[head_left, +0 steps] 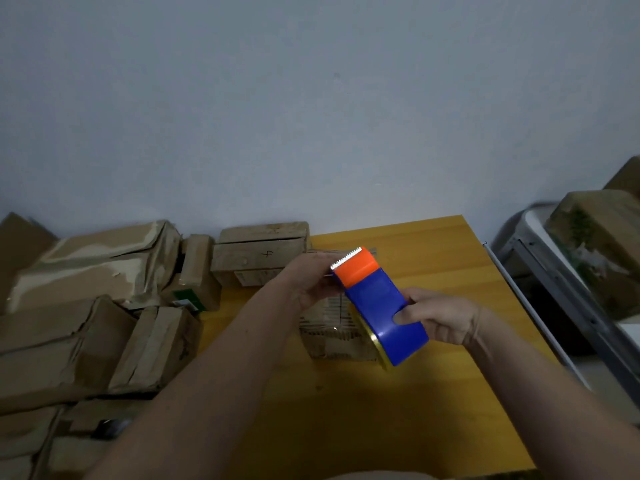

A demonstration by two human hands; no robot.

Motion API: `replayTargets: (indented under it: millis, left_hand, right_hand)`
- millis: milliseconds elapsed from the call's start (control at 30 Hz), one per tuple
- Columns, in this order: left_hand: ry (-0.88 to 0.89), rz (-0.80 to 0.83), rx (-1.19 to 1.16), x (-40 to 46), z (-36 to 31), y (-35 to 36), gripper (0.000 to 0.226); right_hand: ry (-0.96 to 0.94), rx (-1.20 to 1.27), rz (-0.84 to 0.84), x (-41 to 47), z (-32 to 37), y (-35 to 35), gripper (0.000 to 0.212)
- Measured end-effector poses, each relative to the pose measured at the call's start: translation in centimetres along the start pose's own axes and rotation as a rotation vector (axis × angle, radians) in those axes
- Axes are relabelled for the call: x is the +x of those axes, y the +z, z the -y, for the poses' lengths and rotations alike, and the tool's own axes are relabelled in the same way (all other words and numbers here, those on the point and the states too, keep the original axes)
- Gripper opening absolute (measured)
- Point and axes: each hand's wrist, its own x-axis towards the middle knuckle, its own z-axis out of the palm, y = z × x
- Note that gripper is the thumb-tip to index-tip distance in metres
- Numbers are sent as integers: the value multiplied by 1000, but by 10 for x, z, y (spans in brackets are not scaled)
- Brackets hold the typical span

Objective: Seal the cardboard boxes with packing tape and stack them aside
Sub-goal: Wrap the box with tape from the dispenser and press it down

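Nearest to me, my right hand (pixel 446 318) is wrapped around the blue body of the tape dispenser (pixel 381 306), thumb pressed on its broad face and fingers curled behind it, so the tool is firmly held and raised clear of the yellow table (pixel 433 258). The dispenser looks like light, hard plastic with a smooth shell; I judge it easy to carry but slick, so the blue middle is the place to grip, well away from the toothed cutter (pixel 347 258) at the orange end, which would nick skin. My left hand (pixel 311 284) is up at that orange end with fingers curled, apparently pinching the free tape there, though I cannot see the tape itself clearly. Just beyond and below the dispenser, a small cardboard box (pixel 329 327) sits on the table, partly hidden by both hands; its surface looks already wrapped in glossy tape. I expect it to be light, stiff at the edges and soft in the panels, best held by opposite sides. Farther off to the left, a loose pile of worn boxes (pixel 97 271) crowds the table edge, crumpled and likely to sag if gripped by the flaps. At far right another box (pixel 599 223) rests on a grey folding frame (pixel 540 268).
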Motion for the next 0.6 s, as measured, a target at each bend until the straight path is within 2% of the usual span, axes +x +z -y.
replayTargets:
  millis: [67, 167, 300, 333, 467, 600]
  left_hand:
    - [-10, -23, 35, -1, 0, -5, 7]
    - [1, -42, 75, -4, -2, -13, 8]
    - [2, -123, 98, -4, 2, -21, 6]
    - [5, -161, 92, -4, 4, -21, 6]
    - [31, -285, 68, -2, 11, -20, 9]
    - [-14, -350, -27, -4, 22, -15, 8]
  right_hand:
    - [-12, 3, -16, 6, -5, 6, 54]
    - [4, -30, 9, 10, -3, 14, 49]
    - [59, -157, -95, 14, 4, 17, 80]
    - [68, -176, -128, 16, 6, 18, 78]
    - [84, -231, -138, 15, 12, 19, 44]
    - [115, -332, -140, 7, 18, 14, 33]
